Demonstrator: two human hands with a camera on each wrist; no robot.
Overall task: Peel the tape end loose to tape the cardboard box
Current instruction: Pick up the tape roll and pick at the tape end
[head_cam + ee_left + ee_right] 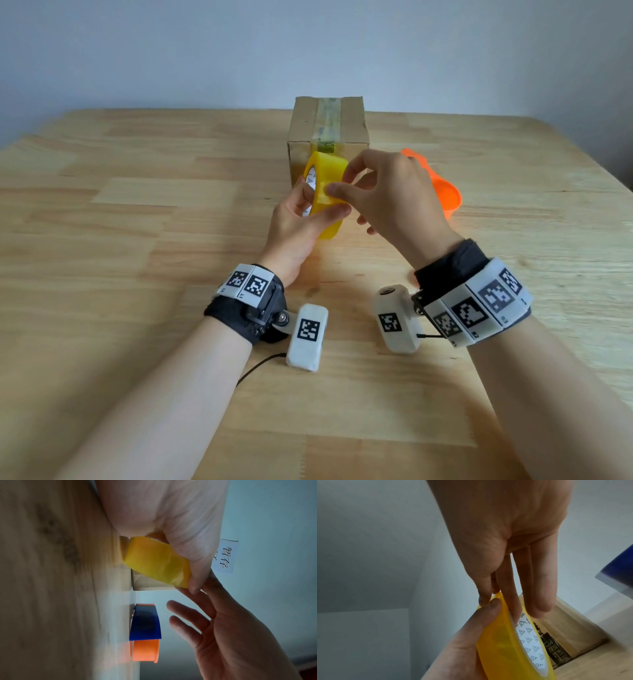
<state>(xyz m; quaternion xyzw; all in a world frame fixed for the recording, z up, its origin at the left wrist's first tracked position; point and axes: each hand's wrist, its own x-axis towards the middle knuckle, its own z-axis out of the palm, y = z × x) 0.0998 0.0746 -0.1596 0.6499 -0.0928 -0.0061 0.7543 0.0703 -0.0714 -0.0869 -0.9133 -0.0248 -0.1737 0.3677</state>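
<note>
A yellow tape roll (330,168) with a white patterned core is held upright just above the table, in front of the cardboard box (352,123). My left hand (310,209) grips the roll, fingers through the core and thumb (489,609) on its outer face. My right hand (340,183) pinches the tape end at the roll's rim between thumb and index finger; its other fingers (541,601) stretch out straight. In the left wrist view the roll (154,561) covers part of the box (149,584). The box top bears an old clear tape strip.
An orange plastic piece (447,198) lies right of the box, behind my right hand; the left wrist view shows a blue part (145,623) on it. The wooden table (137,240) stretches wide to the left and toward me. A wall stands behind the box.
</note>
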